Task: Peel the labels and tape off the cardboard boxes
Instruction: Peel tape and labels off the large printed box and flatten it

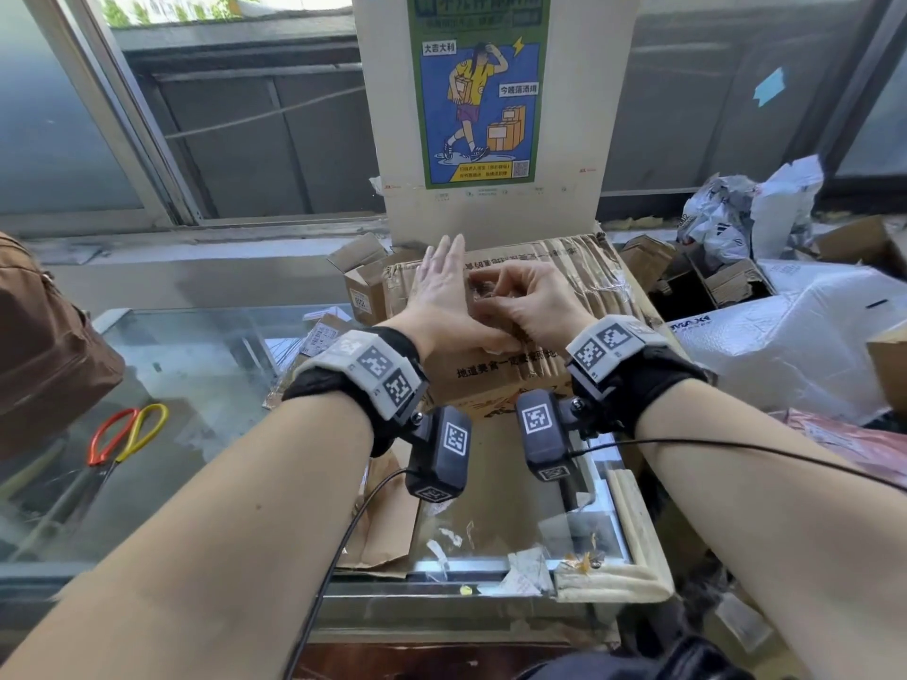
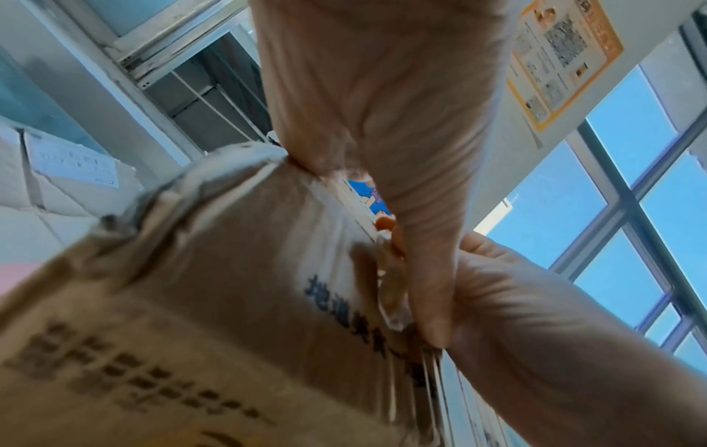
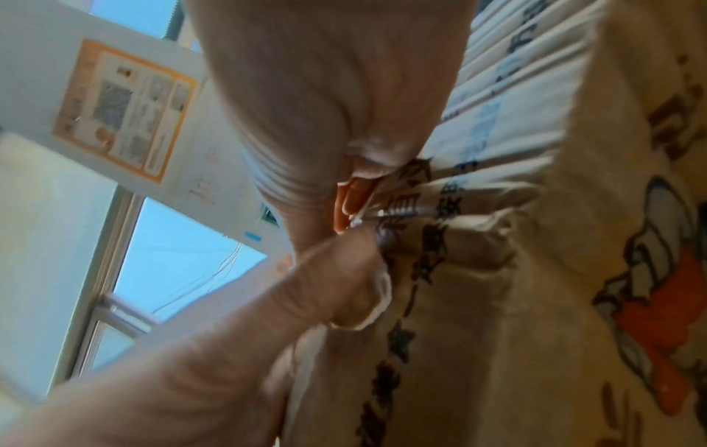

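The cardboard box (image 1: 579,282) is brown with dark printed characters and an orange cartoon figure. The poster (image 1: 478,90) behind it is green-bordered, blue inside, with a figure in yellow. The scissors (image 1: 128,431) have one red and one yellow handle. Black-and-white square codes mark the grey wristbands (image 1: 365,370).

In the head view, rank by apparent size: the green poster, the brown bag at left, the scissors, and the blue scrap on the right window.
1. Brown bag, though nearness inflates it.
2. Green poster, top cropped, so this order is unsure.
3. Scissors.
4. Blue scrap.
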`<state>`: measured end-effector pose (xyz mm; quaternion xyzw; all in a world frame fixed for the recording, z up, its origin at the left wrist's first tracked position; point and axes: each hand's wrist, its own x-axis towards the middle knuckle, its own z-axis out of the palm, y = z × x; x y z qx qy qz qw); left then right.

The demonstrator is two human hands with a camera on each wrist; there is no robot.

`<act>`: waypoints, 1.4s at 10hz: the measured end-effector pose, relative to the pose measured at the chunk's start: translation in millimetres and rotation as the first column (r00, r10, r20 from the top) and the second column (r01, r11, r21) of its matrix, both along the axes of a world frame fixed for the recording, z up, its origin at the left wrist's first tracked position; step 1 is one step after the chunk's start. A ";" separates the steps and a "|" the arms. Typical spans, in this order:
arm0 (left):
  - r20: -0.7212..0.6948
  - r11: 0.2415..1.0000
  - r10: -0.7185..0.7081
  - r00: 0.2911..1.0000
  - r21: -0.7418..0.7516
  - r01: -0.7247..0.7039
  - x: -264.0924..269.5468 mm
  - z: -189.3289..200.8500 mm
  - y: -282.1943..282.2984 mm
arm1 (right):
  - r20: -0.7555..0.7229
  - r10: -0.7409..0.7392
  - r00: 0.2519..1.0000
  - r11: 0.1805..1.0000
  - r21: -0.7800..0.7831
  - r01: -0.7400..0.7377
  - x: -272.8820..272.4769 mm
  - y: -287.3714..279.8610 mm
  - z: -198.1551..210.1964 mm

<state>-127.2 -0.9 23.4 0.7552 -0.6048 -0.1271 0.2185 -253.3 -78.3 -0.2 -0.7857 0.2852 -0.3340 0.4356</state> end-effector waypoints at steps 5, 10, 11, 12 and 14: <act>0.201 0.995 -0.051 0.978 0.095 0.032 -4.5 -5.6 0.6 | 0.200 -0.044 0.979 0.974 0.225 -0.002 -2.6 6.4 -1.3; 0.191 0.996 -0.035 0.981 0.085 0.019 -7.6 -7.5 2.7 | 0.304 -0.069 0.950 0.930 0.365 -0.049 -8.9 5.8 2.4; 0.190 0.996 -0.036 0.981 0.092 0.019 -8.5 -7.2 3.0 | 0.323 -0.073 0.943 0.919 0.388 -0.062 -8.4 3.8 0.6; 0.190 0.995 -0.038 0.981 0.097 0.020 -8.3 -7.1 2.7 | 0.388 -0.096 0.917 0.893 0.441 -0.093 -11.3 1.7 0.6; 0.204 0.995 -0.039 0.978 0.103 0.019 -8.3 -7.2 2.2 | 0.440 -0.100 0.893 0.872 0.471 -0.134 -13.8 1.0 0.6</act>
